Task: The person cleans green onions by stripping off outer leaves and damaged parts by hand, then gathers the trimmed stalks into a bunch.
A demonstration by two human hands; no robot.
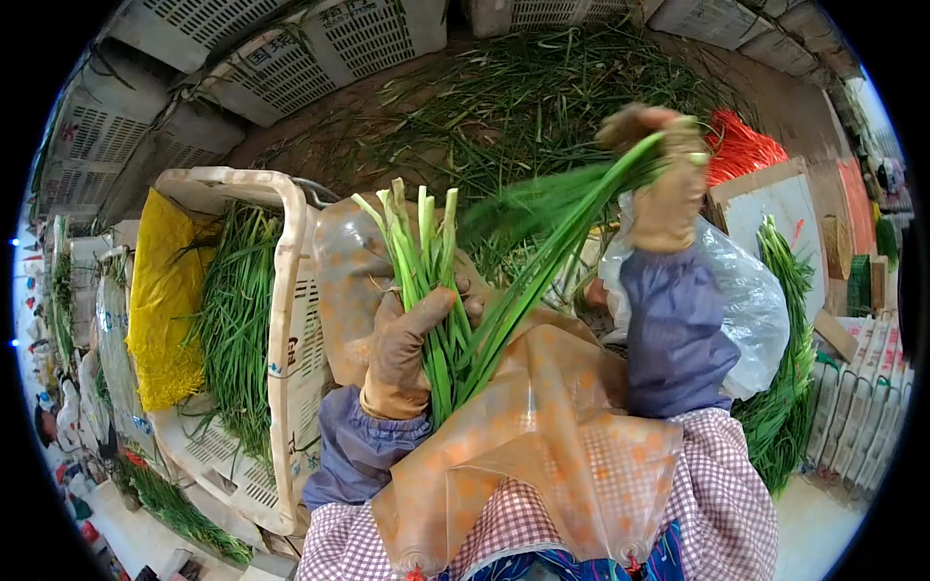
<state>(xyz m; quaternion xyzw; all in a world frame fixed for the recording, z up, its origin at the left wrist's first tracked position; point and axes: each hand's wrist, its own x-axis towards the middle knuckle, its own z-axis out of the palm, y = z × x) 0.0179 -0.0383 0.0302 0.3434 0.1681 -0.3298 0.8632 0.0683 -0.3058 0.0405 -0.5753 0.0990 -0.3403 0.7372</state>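
My left hand (402,349), in a brown work glove, is wrapped round a bunch of garlic chives (426,232) in front of my lap, pale cut ends up. My right hand (668,184), gloved too and smeared by motion, is raised at the upper right. It grips the pale ends of a second bunch of garlic chives (581,213), whose green leaves trail down and left towards the first bunch. Some of these leaves are blurred. Beneath both hands, a clear orange-patterned plastic apron (542,407) covers my lap.
A white plastic crate (281,339) at my left holds chives and a yellow woven sack (165,300). Loose leaves (542,107) litter the floor ahead. At right are red ties (741,150), a white board (770,223), a clear plastic bag (756,310) and more chives (785,416). Crates (329,53) stand behind.
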